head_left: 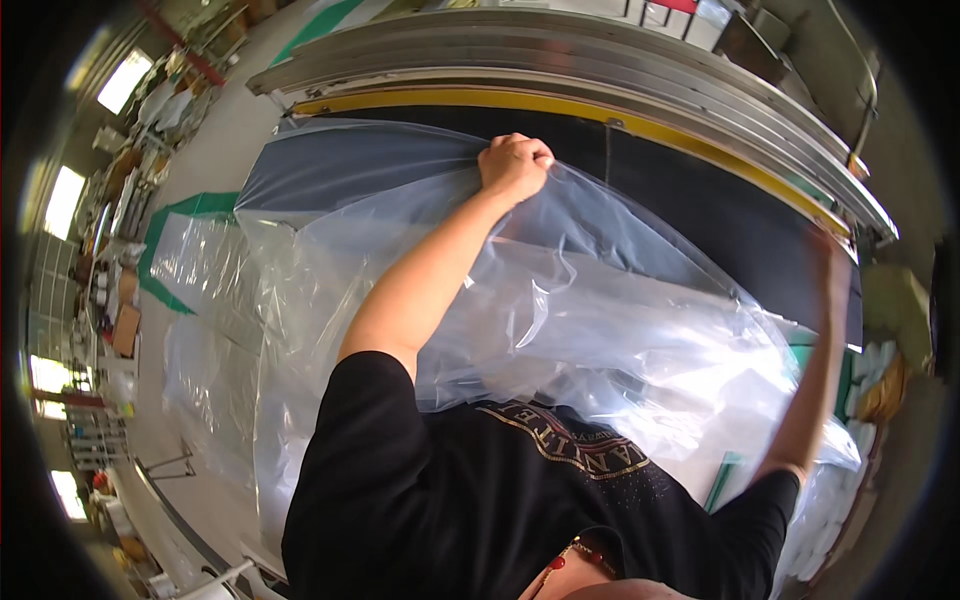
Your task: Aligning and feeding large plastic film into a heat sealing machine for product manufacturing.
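Note:
My left hand (515,163) is closed on the upper edge of a large clear plastic sheet (600,300), pinching it over a black work surface (690,190). From there the sheet's edge slants down to the right, and its wrinkled body hangs toward my chest. My right arm is stretched far to the right. The right hand (828,262) is smeared by motion beside the right end of a yellow strip (430,98), so its fingers cannot be made out. Whether it touches the sheet is not visible.
Long grey metal beams (560,60) run across behind the yellow strip. More clear film drapes to the left over a green-edged piece (165,235). Stacked white bundles (875,365) lie at the right. Cluttered shelving (115,270) lines the far left, near bright windows.

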Motion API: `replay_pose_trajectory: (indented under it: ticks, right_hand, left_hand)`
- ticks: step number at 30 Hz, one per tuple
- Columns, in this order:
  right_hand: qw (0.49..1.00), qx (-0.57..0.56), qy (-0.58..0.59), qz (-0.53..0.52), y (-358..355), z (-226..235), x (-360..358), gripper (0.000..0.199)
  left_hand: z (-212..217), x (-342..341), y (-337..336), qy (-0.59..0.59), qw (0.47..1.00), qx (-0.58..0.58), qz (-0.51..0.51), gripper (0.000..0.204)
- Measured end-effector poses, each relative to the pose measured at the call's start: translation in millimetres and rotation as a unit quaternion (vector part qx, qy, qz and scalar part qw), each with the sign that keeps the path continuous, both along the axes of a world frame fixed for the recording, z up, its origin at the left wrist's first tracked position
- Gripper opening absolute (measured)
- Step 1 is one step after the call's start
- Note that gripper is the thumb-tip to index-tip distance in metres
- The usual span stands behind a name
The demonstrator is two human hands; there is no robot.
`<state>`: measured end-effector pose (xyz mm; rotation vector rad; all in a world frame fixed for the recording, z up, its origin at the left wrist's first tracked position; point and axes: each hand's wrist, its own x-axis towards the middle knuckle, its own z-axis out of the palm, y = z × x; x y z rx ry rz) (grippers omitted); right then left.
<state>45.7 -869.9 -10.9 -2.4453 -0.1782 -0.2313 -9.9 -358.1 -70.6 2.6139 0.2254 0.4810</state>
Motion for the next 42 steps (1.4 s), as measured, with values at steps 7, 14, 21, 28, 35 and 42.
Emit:
replay_pose_trajectory:
  ticks: [7,14,21,28,35,42]
  right_hand:
    - [0.976,-0.115,0.037,0.181,339.3,-30.2,-33.9,0.027]
    - [0.99,-0.108,0.006,0.095,368.0,-37.4,-29.7,0.018]
    - [0.983,0.001,0.013,0.181,380.5,-42.4,-37.1,0.019]
    - [0.973,0.05,-0.01,0.226,291.1,-26.3,-56.5,0.013]
    - [0.985,0.003,-0.036,0.167,145.3,-19.0,-42.9,0.007]
    - [0.986,-0.123,-0.116,0.006,158.4,-26.9,-44.8,0.016]
  left_hand:
    - [-12.2,-0.8,7.4,-0.177,0.98,-0.022,-0.089,0.023]
    - [20.0,-56.7,86.3,-0.025,0.985,0.167,-0.019,0.017]
    - [26.8,-51.2,86.9,0.178,0.939,-0.236,-0.174,0.036]
    - [71.7,-97.3,99.0,0.385,0.748,-0.356,-0.407,0.021]
    - [122.6,-142.5,155.7,0.414,0.854,-0.114,-0.294,0.022]
    - [132.4,-127.5,137.4,-0.344,0.903,0.233,0.108,0.045]
